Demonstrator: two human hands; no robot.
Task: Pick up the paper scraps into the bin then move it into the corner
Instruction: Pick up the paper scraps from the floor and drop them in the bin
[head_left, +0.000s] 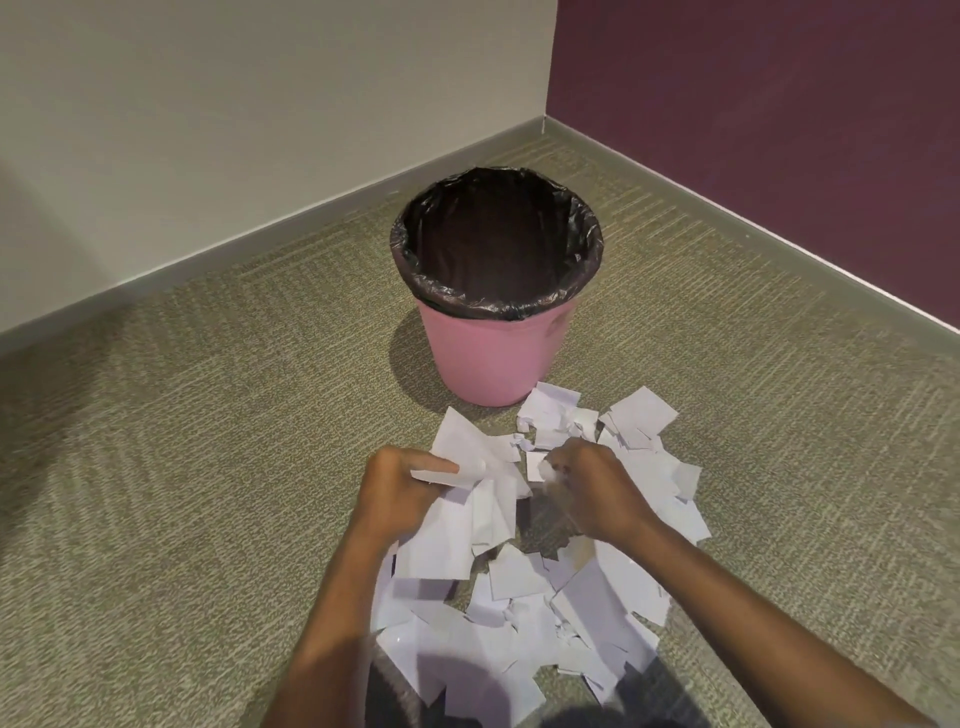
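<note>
A pink bin (493, 358) lined with a black bag (496, 239) stands upright on the carpet, its inside dark and showing no paper. Just in front of it lies a wide pile of white paper scraps (524, 613). My left hand (400, 486) is closed on a bunch of large scraps (467, 499) at the pile's far left side. My right hand (592, 491) is curled over small scraps near the pile's middle, its fingers closed on some of them. Both hands are about a hand's width short of the bin.
The room corner (543, 124), where a beige wall meets a purple wall, lies behind the bin to the right. Grey skirting (260, 244) runs along both walls. Green-grey carpet (208, 467) surrounds the bin and pile.
</note>
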